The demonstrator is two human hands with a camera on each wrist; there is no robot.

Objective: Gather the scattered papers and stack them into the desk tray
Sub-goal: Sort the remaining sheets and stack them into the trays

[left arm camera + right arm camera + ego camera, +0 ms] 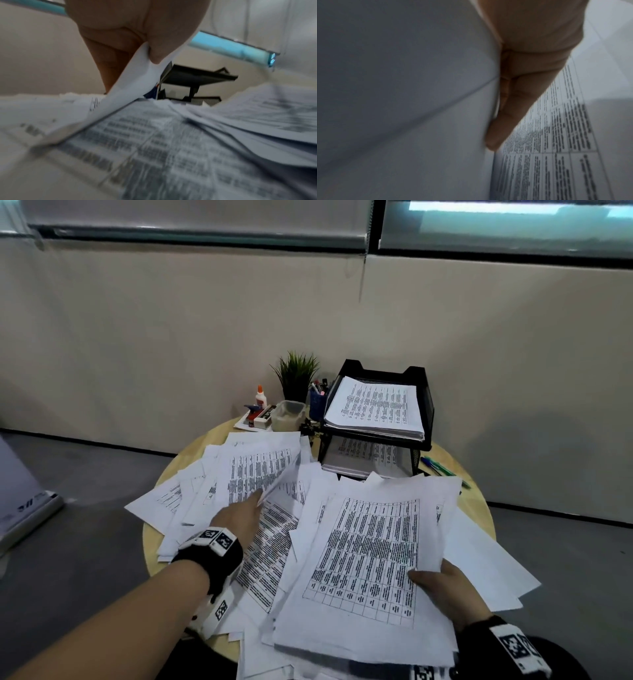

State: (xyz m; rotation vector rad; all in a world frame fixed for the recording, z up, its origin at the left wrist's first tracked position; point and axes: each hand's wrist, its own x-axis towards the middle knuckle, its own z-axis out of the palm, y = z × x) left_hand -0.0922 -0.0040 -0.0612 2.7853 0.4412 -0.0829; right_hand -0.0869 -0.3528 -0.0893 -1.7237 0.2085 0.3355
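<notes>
Two hands point(239, 518) on tilted papers point(370, 556)

Scattered papers point(260, 474) across table point(479, 501); desk tray point(424, 405) behind, plant point(296, 373) at its left

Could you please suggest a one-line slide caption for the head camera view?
Left hand pinches a sheet while right hand holds a gathered stack before the desk tray.

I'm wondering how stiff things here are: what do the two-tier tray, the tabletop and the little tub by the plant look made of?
Desk tray: black metal mesh, seemingly; its side walls look perforated. Table: pale wood or laminate, matte. Tub: cloudy translucent plastic.
</notes>
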